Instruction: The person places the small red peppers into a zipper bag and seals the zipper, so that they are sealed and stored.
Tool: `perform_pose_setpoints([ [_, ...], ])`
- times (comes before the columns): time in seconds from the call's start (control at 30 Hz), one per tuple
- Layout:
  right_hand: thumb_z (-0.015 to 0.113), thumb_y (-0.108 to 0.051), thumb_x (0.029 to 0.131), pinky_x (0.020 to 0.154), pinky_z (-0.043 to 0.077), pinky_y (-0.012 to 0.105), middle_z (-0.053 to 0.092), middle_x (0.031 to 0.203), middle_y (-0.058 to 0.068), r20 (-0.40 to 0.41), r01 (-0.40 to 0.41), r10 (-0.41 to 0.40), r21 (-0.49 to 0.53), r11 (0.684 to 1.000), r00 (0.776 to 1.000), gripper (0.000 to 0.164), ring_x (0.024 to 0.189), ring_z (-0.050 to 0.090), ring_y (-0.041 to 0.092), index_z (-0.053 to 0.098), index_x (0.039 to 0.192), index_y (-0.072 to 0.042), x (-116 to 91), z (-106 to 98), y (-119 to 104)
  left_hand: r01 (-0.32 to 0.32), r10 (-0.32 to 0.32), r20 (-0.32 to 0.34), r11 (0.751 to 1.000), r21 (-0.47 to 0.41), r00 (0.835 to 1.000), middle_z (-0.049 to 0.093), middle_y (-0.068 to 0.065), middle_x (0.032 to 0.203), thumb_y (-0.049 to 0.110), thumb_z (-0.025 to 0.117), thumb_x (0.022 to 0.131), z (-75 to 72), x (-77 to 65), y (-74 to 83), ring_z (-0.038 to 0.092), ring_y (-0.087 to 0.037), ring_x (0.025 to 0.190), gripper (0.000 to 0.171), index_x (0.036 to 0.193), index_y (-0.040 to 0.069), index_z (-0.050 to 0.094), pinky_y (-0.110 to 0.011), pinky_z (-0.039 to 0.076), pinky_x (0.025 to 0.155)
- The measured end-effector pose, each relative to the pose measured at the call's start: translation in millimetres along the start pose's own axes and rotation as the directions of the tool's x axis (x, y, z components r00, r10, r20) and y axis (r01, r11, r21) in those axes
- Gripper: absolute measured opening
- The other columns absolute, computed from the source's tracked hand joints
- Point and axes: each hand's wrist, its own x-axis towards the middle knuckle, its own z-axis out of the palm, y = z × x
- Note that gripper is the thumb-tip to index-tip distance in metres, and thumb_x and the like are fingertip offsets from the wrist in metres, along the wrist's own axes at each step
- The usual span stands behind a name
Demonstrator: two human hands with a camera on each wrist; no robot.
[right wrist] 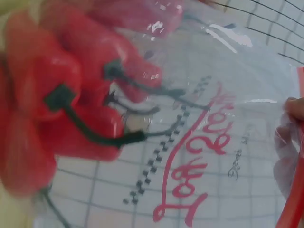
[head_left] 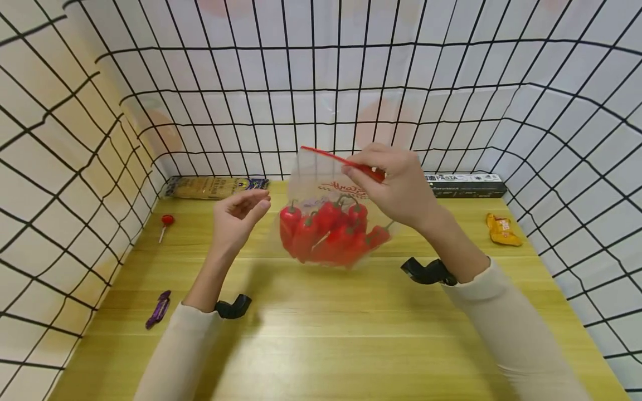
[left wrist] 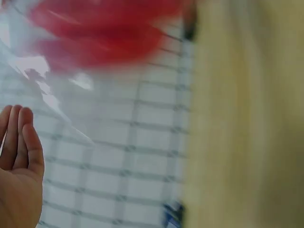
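A clear zip bag [head_left: 308, 175] with a red top edge hangs above the table, and my right hand [head_left: 396, 184] pinches it by the right part of that edge. Several red peppers [head_left: 328, 234] with green stems lie bunched in its bottom. The right wrist view shows the peppers [right wrist: 90, 128] close up, red lettering [right wrist: 187, 166] on the plastic, and fingers at the red edge [right wrist: 292, 199]. My left hand [head_left: 238, 214] is raised just left of the bag, apart from it, with nothing in it. Its fingers [left wrist: 19, 137] are extended in the left wrist view.
On the wooden table [head_left: 331, 345], a noodle pack [head_left: 205, 187] lies back left and a dark pasta box [head_left: 466, 186] back right. A red lollipop [head_left: 167, 221] and purple candy [head_left: 158, 309] are at left, an orange wrapped snack [head_left: 503, 230] at right. Black wire grid [head_left: 313, 92] encloses the sides.
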Motion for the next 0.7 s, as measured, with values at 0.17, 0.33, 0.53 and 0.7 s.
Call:
perform_pose_setpoints([
  [0.17, 0.072, -0.005, 0.086, 0.054, 0.039, 0.019, 0.067, 0.076, 0.005, -0.144, -0.052, 0.067, 0.104, 0.993, 0.987, 0.006, 0.061, 0.047, 0.008, 0.076, 0.09, -0.002, -3, -26, -14, 0.092, -0.089, 0.12, 0.995, -0.024, 0.989, 0.073, 0.002, 0.103, 0.008, 0.067, 0.091, -22.2, -14.5, -29.9, 0.068, -0.013, 0.096, 0.027, 0.114, -0.005, 0.066, -0.023, 0.055, 0.084],
  [0.33, 0.069, -0.002, 0.088, 0.055, 0.043, 0.016, 0.065, 0.076, 0.011, -0.183, -0.177, 0.203, 0.15, 0.973, 0.962, 0.009, 0.06, 0.05, 0.01, 0.072, 0.092, 0.006, -10, -40, -25, 0.16, -0.148, 0.277, 0.987, -0.02, 0.949, 0.074, -0.001, 0.103, 0.011, 0.067, 0.091, -21.5, -19.6, -34.8, 0.068, -0.019, 0.096, 0.024, 0.112, -0.001, 0.068, -0.027, 0.055, 0.084],
  [0.53, 0.067, -0.009, 0.091, 0.056, 0.046, 0.014, 0.065, 0.076, 0.012, -0.154, -0.312, 0.354, 0.24, 0.919, 0.923, 0.017, 0.064, 0.056, 0.017, 0.072, 0.1, 0.005, -23, -42, -15, 0.23, -0.236, 0.353, 0.971, 0.059, 0.905, 0.072, -0.013, 0.105, 0.016, 0.072, 0.089, -3.7, -20.9, -42.2, 0.069, -0.023, 0.094, 0.028, 0.114, 0.004, 0.068, -0.03, 0.057, 0.081],
  [0.7, 0.067, -0.013, 0.092, 0.053, 0.045, 0.016, 0.067, 0.081, 0.004, -0.123, -0.361, 0.405, 0.278, 0.89, 0.906, 0.018, 0.065, 0.054, 0.017, 0.073, 0.102, 0.001, -30, -41, -3, 0.314, -0.358, 0.369, 0.933, 0.175, 0.858, 0.069, -0.012, 0.118, 0.024, 0.074, 0.087, 16.5, -19.9, -55.7, 0.069, -0.018, 0.098, 0.039, 0.125, 0.016, 0.065, -0.034, 0.057, 0.084],
])
